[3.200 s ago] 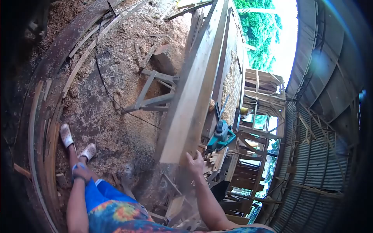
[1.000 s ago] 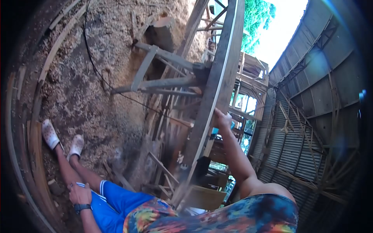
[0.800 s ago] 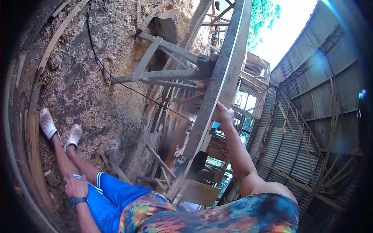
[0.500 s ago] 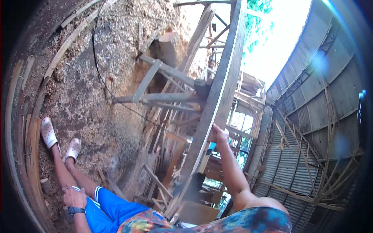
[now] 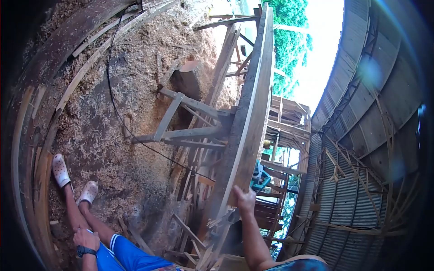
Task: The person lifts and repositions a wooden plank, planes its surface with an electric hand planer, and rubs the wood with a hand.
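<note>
A long wooden plank point(image 5: 246, 140) runs away from me, its pale narrow edge towards my eye. Near its close end my right hand point(image 5: 244, 199) is closed around the plank. Just beyond that hand rests a teal power tool point(image 5: 259, 177), partly hidden behind the plank; its exact kind is unclear. My left hand point(image 5: 86, 238), with a dark watch point(image 5: 86, 251) on the wrist, lies on my leg at the hem of my blue shorts point(image 5: 135, 254). Its fingers drape over the leg, and I see nothing held in them.
Wooden trestle supports point(image 5: 194, 131) stand beside the plank, with loose offcuts point(image 5: 190, 230) near its close end. A black cable point(image 5: 118, 110) crosses the shavings-covered ground point(image 5: 135, 86). More boards point(image 5: 43, 194) lie by my white clogs point(image 5: 61, 169). Corrugated metal sheeting point(image 5: 343, 198) rises on the right.
The whole view has shifted and turned. My right hand appears lower in the picture on the plank, and the teal tool shows more fully. My left hand stays on my leg.
</note>
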{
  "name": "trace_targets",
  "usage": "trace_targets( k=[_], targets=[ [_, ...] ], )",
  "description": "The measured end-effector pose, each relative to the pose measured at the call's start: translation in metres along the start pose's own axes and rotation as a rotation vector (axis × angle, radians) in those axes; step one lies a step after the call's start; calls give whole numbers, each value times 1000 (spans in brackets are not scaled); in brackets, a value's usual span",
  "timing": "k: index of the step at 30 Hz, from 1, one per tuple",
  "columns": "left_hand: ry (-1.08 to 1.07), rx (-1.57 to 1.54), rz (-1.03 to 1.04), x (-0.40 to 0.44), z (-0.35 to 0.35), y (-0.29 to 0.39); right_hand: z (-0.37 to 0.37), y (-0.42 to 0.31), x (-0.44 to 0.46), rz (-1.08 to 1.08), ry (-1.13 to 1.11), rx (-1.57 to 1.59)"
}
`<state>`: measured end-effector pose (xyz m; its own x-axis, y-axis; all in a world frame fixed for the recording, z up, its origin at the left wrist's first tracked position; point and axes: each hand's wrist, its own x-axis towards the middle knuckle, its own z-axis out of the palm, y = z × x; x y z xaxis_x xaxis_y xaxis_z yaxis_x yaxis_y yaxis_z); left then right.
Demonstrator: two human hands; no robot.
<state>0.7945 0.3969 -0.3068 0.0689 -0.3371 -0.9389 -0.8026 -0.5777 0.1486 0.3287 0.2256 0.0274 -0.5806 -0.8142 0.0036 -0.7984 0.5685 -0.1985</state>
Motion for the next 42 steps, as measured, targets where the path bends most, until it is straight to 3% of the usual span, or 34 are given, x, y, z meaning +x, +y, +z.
trace_targets(
  k=[3,5,9,13,21,25,29,31,36,39,42],
  targets=[
    [15,16,8,0,5,3,-7,-10,-76,49,-85,-118],
    [21,35,24,6,19,-3,-3,-37,-118,124,-84,100],
    [-6,19,20,6,20,6,-4,-18,-137,280,-134,42],
    [12,-11,7,5,24,0,-4,-45,-122,299,-156,48],
    [32,-29,20,5,27,-1,9,-87,-41,117,-116,180],
    [4,-50,-23,12,34,-3,11,-67,-15,67,-136,298],
    [7,-67,-34,5,24,5,2,-56,0,90,-74,220],
    [13,-69,-28,8,25,4,-5,-62,9,81,-27,18],
    [-12,-86,-12,4,10,10,-3,-77,10,65,0,-32],
    [-44,-56,-2,10,12,8,11,-82,0,41,-182,268],
    [-73,-2,3,8,10,10,12,-87,-5,139,-170,266]
  ],
)
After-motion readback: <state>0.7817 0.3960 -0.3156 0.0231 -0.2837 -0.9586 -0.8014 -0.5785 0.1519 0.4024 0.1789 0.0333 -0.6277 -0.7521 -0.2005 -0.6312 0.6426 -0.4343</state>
